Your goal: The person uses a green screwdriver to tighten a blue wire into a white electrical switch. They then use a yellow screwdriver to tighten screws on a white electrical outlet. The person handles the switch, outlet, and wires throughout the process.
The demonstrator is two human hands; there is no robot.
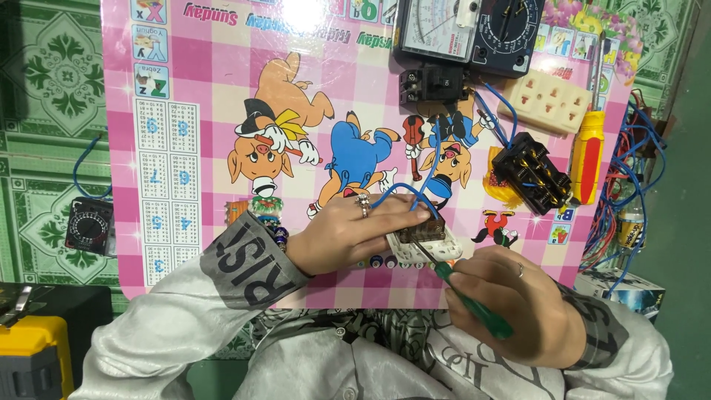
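Pinning white switch (422, 241), left hand (355, 230), right hand (511, 304) seemingly driving green screwdriver (466, 296)

Open run of pink patterned board (200, 89) beyond and outward of the left hand (348, 230), unobstructed up to the far edge; beaded bracelet (268, 215) at that wrist only. Obstructions beyond and outward of the right hand (511, 304): black terminal block (535, 172), yellow-and-red screwdriver (587, 157), cream socket strip (549, 101), black relay (433, 85), analogue meter (466, 30), and blue wires (415, 189) arching up from the white switch unit (424, 244) between the two hands. Tangle of blue leads (629, 185) crowds the board's edge outward of the right hand; small black meter (89, 226) and yellow case (29, 359) sit off the board, outward of the left forearm.
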